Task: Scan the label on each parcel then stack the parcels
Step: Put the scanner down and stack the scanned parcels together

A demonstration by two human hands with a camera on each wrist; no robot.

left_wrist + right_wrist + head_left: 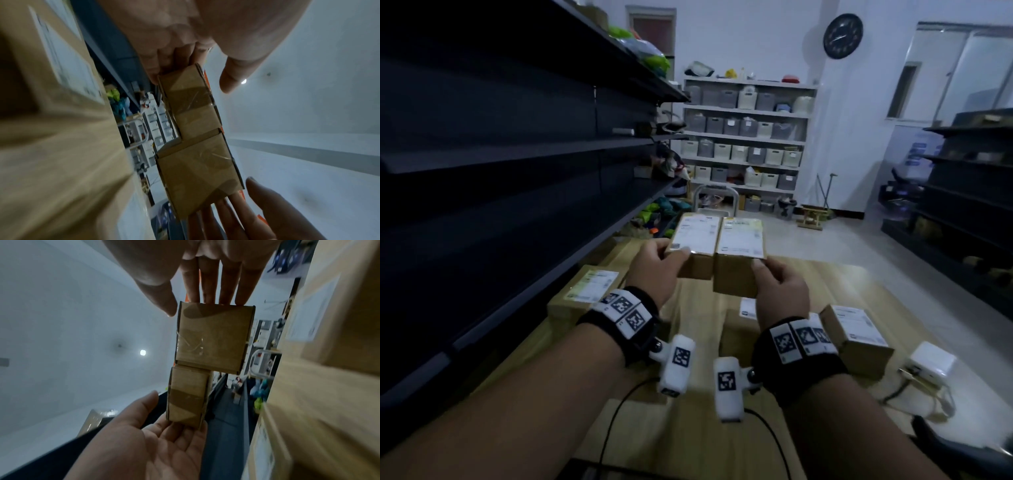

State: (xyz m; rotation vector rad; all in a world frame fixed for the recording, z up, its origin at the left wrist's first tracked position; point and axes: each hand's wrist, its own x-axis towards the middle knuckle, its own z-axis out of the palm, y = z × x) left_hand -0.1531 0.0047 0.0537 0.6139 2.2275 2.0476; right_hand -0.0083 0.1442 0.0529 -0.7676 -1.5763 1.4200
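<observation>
Both hands hold two brown cardboard parcels side by side in the air above the wooden table [688,431], white labels facing up. My left hand [662,265] pinches the smaller parcel [695,245], thumb on the label edge and fingers underneath. My right hand [774,284] pinches the larger parcel [739,260] the same way. The two parcels touch along their inner sides. The left wrist view shows the taped end of the smaller parcel [191,104] with the larger parcel [197,175] beyond it. In the right wrist view the larger parcel [213,337] is nearer and the smaller parcel [187,397] farther.
More labelled parcels lie on the table: one at the left [589,291], one at the right [856,335], one partly hidden under my right hand [748,308]. A white adapter [931,363] with cables sits at the right edge. Dark shelving [517,154] runs along the left.
</observation>
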